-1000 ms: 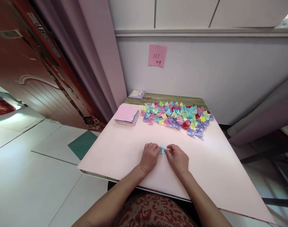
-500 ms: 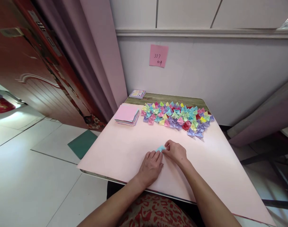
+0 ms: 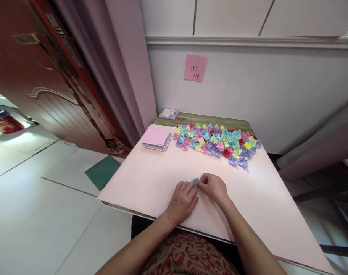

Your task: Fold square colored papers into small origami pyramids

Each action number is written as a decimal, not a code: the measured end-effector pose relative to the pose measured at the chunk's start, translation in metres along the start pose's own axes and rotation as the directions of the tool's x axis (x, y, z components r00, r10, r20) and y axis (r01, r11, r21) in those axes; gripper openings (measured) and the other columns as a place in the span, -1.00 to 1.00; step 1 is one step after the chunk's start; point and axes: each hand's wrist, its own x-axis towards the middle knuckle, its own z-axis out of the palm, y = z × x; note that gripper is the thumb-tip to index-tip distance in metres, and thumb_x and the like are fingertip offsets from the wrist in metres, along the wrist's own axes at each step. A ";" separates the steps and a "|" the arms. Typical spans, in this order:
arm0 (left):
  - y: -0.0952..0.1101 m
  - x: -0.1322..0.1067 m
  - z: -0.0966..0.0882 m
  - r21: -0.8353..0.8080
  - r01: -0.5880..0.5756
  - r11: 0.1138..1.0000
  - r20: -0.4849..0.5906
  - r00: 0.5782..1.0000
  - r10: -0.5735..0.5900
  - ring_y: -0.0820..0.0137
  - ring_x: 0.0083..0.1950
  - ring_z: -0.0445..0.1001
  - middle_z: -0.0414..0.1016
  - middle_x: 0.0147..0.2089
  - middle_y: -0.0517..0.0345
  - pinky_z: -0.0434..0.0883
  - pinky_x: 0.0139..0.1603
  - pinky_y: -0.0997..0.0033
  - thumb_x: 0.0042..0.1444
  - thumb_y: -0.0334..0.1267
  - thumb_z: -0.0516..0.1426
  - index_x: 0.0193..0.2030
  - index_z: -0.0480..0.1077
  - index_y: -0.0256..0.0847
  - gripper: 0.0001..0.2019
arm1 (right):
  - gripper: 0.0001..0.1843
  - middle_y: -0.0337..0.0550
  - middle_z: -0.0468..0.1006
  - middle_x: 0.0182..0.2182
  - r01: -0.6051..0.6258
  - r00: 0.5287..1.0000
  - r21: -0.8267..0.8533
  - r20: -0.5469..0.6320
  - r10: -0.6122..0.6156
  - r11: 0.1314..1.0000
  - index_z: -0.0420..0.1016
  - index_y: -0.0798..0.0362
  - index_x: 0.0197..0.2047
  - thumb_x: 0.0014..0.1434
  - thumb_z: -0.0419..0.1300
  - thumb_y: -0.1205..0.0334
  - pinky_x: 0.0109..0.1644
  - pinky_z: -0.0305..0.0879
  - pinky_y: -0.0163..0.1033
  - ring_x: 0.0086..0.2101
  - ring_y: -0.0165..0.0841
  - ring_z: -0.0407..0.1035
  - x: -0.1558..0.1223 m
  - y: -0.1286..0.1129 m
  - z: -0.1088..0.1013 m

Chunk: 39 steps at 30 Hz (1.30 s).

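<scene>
A small folded piece of light blue origami paper (image 3: 195,180) lies on the pink-covered table in front of me, partly hidden by my fingers. My left hand (image 3: 182,200) rests flat, palm down, with its fingertips against the near left side of the paper. From the right, my right hand (image 3: 213,186) pinches the paper's right edge between thumb and forefinger. Beyond both hands, a wide cluster of folded paper pieces (image 3: 219,143) in many colours spreads over the table.
A stack of square paper sheets (image 3: 156,136), pink on top, sits at the left. Behind it a printed pack (image 3: 169,113) lies on the bare wood strip. A pink note (image 3: 195,68) is stuck to the wall. On the floor at left is a dark green sheet (image 3: 102,172).
The view has shifted slightly. Both hands stay at the blue paper, whose visible part now looks flatter and darker. The right hand keeps its pinch.
</scene>
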 end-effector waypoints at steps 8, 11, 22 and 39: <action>0.009 0.025 -0.009 -0.821 0.471 0.323 0.162 0.734 -0.659 0.39 -0.37 0.43 0.46 -0.38 0.12 0.43 -0.29 0.34 0.06 -0.11 0.22 -0.34 0.43 -0.26 -0.78 | -0.60 -0.40 0.29 -0.66 -0.050 0.990 0.862 -0.024 0.137 0.505 0.36 0.04 -0.50 -0.16 0.41 -0.04 -0.50 0.09 -0.36 -0.60 -0.50 0.14 -0.019 0.004 -0.004; 0.021 0.041 -0.012 -0.899 0.437 -0.018 0.335 0.662 -0.671 0.45 -0.41 0.42 0.47 -0.37 0.14 0.42 -0.34 0.41 -0.05 -0.08 0.30 -0.31 0.45 -0.29 -0.70 | -0.59 -0.35 0.34 -0.63 -0.044 0.992 0.891 -0.013 0.122 0.451 0.37 0.06 -0.50 -0.18 0.44 -0.03 -0.48 0.12 -0.35 -0.58 -0.49 0.17 -0.029 -0.004 -0.007; 0.029 0.044 -0.037 -0.906 0.399 0.142 0.266 0.798 -0.541 0.52 -0.48 0.31 0.38 -0.52 0.24 0.28 -0.42 0.50 -0.01 -0.21 0.27 -0.47 0.40 -0.29 -0.80 | -0.57 -0.19 0.54 -0.42 -0.089 0.996 0.865 0.087 0.028 0.493 0.57 0.05 -0.25 -0.11 0.42 -0.07 -0.34 0.25 -0.32 -0.40 -0.40 0.34 -0.049 -0.013 -0.025; 0.051 0.055 -0.070 -0.881 0.400 -0.252 0.466 0.822 -0.328 0.47 -0.49 0.40 0.45 -0.47 0.15 0.36 -0.43 0.46 -0.04 -0.05 0.31 -0.43 0.39 -0.29 -0.67 | -0.63 -0.24 0.51 -0.54 -0.298 0.947 0.948 0.308 -0.088 0.114 0.46 -0.01 -0.45 -0.10 0.38 -0.12 -0.40 0.29 -0.22 -0.53 -0.35 0.32 -0.060 -0.016 -0.020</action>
